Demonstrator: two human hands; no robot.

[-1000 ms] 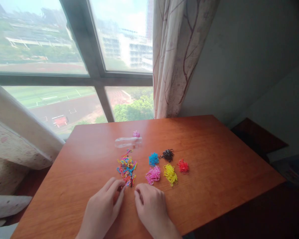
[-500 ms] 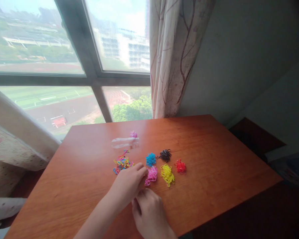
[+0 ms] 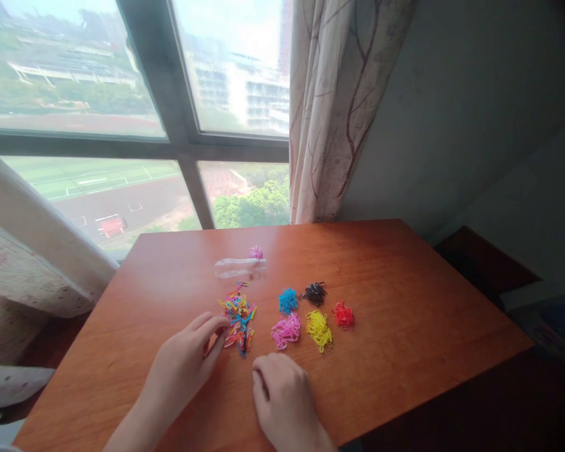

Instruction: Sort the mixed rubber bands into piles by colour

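A loose pile of mixed-colour rubber bands [image 3: 239,314] lies on the wooden table. My left hand [image 3: 188,355] is at its left edge, thumb and forefinger pinched close together against the bands; what sits between the tips is too small to make out. Nearer to me, my right hand [image 3: 285,392] rests with curled fingers, and whatever they hold is hidden. Just beyond it are sorted heaps of bands: pink [image 3: 286,331], yellow [image 3: 319,330], blue [image 3: 288,301], black [image 3: 315,293] and red [image 3: 343,316].
Behind the mixed pile lies a clear plastic bag [image 3: 238,268] with a small pink-purple item [image 3: 256,252] by it. The brown table [image 3: 405,301] ends at a window [image 3: 188,147] and a patterned curtain [image 3: 327,113]. Another curtain [image 3: 42,232] hangs at left.
My left hand has moved left, from beside the pink heap and my right hand to the mixed pile. The pink heap is now uncovered. My right hand has stayed nearly in place.
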